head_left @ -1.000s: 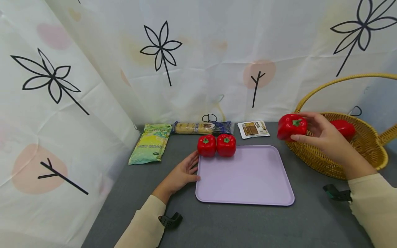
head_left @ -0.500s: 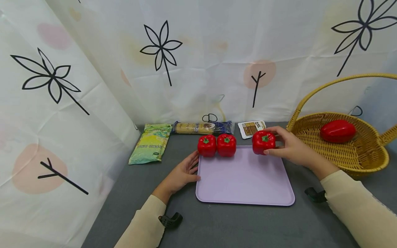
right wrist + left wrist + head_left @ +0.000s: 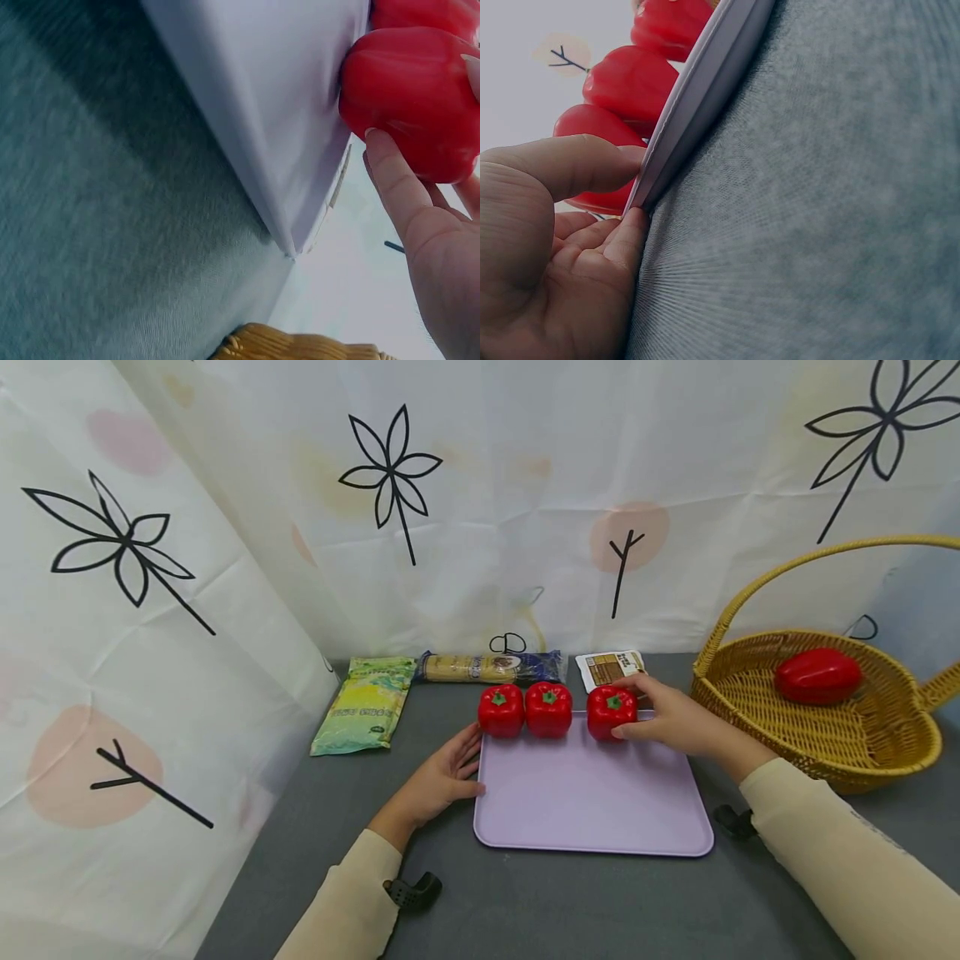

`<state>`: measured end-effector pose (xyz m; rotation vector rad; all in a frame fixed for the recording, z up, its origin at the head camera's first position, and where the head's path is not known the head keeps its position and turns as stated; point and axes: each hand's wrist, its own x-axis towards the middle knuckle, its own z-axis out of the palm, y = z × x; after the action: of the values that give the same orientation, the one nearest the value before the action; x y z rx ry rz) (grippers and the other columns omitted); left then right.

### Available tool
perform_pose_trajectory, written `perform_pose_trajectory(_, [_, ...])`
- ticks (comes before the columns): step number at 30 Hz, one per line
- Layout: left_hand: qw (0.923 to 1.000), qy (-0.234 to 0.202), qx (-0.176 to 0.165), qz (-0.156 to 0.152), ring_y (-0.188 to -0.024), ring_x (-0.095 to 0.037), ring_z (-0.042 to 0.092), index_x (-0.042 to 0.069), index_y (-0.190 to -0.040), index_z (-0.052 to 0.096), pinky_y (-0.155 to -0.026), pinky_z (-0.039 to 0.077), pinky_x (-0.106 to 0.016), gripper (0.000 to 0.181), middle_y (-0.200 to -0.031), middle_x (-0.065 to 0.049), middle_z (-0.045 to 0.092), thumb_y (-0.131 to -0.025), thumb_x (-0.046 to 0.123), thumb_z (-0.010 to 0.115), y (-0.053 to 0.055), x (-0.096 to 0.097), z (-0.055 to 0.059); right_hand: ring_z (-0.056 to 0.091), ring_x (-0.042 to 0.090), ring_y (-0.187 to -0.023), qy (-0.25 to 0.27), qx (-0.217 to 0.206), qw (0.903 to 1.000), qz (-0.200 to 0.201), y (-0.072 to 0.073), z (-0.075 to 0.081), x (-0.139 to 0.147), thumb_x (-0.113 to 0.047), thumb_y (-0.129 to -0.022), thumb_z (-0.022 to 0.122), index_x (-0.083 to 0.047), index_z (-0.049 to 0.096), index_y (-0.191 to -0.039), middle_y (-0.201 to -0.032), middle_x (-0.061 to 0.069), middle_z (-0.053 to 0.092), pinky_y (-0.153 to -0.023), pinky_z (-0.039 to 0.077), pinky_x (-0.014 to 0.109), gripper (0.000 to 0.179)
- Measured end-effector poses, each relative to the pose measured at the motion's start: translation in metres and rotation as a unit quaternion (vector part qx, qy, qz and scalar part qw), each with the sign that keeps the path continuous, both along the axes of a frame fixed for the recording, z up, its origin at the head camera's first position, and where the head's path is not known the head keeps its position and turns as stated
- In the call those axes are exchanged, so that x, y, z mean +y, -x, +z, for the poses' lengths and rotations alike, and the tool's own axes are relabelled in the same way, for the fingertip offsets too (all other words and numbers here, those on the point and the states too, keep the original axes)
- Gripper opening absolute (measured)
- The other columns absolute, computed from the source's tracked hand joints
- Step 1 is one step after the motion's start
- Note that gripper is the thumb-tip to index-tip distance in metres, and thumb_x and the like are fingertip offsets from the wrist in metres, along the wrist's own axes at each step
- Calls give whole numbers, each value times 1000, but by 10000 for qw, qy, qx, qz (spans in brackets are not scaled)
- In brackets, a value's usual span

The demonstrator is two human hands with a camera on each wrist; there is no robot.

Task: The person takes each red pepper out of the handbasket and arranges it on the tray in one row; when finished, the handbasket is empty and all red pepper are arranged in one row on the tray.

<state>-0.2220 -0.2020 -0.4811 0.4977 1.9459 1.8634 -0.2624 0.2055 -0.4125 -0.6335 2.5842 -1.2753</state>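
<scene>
On the lilac tray [image 3: 592, 802], two red bell peppers [image 3: 501, 710] [image 3: 549, 710] sit side by side at the back left corner. My right hand [image 3: 667, 718] holds a third red bell pepper [image 3: 611, 712] over the tray's back edge, to the right of that pair with a gap between. In the right wrist view this bell pepper [image 3: 416, 97] is close over the tray, thumb and fingers around its sides. My left hand [image 3: 442, 777] rests against the tray's left edge, fingers loosely extended; the left wrist view has its thumb [image 3: 592, 163] touching the rim.
A yellow wicker basket [image 3: 840, 743] with a tall handle stands at the right, one red bell pepper-like piece [image 3: 819, 677] inside. Along the back lie a green-yellow bag [image 3: 363, 706], a long pasta packet [image 3: 487, 667] and a white-brown packet [image 3: 609, 670]. A patterned curtain hangs behind.
My right hand has carried the bell pepper left from beside the basket to the tray's back edge, near the other two. The left hand has stayed at the tray's left edge.
</scene>
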Motion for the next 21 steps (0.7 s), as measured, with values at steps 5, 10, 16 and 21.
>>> perform_pose_trajectory(5, [10000,-24,-2,-29,-164,-25,17,5,-174,10,-125,31,-40,107,-181,-9,13,-90,-22,70,-1,1,2,53,54,-135,43,-29,10000,-65,3,-3,-6,-26,-96,87,2,44,-156,-147,28,55,-109,47,70,79])
perform_pose_trajectory(10, [10000,-13,-58,6,-164,-26,18,4,-174,10,-125,32,-40,105,-180,-10,13,-92,-22,70,-1,1,3,55,53,-133,18,14,10000,-74,4,-3,-10,-27,-97,87,4,44,-155,-145,28,56,-109,47,69,79])
perform_pose_trajectory(16, [10000,-2,-62,29,-164,-27,17,3,-174,11,-125,31,-41,104,-180,-11,14,-92,-22,69,-3,1,5,56,53,-133,34,-42,10000,-73,7,-2,-14,-24,-97,86,4,45,-155,-145,27,56,-110,47,67,76])
perform_pose_trajectory(21, [10000,29,-55,72,-164,-26,18,4,-174,11,-124,32,-40,105,-180,-10,14,-92,-22,69,-4,2,5,54,55,-135,-25,-88,9999,-76,10,-2,-16,-23,-98,85,3,45,-156,-146,28,55,-111,47,67,76])
